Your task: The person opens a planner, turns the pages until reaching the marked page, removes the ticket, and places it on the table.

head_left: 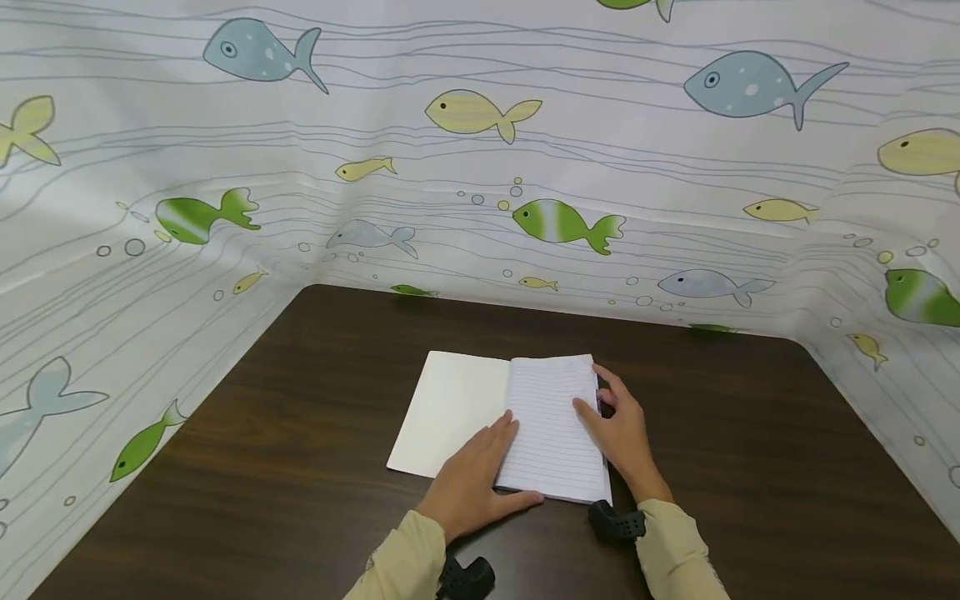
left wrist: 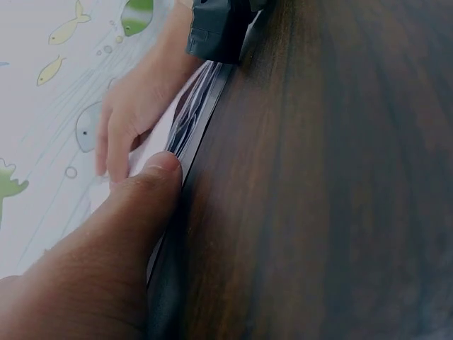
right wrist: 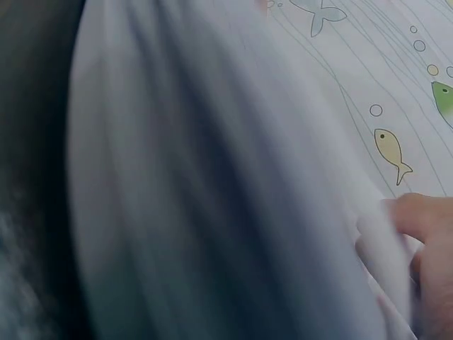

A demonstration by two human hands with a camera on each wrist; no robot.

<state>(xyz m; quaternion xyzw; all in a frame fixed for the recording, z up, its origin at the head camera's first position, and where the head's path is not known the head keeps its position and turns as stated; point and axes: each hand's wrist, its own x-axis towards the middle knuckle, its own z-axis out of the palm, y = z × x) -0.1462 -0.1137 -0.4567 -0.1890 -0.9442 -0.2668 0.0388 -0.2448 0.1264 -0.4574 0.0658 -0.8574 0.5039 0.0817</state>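
Nearest, pale yellow sleeves (head_left: 405,558) lead to both hands, each wrist wearing a black device (head_left: 617,522). The left hand (head_left: 474,479) lies spread over the near part of an open notebook (head_left: 551,425), fingers along the gutter, thumb at its near edge. The notebook rests on the dark wooden table (head_left: 247,467), about midway between its left and right edges and short of its far edge. Its left page (head_left: 453,408) is blank, its right one lined. Slightly farther, the right hand (head_left: 624,429) pinches the notebook's right edge, thumb on the lined page, index finger by the far right corner. Beyond the table's far edge rises a white sheet (head_left: 420,50) printed with fish.
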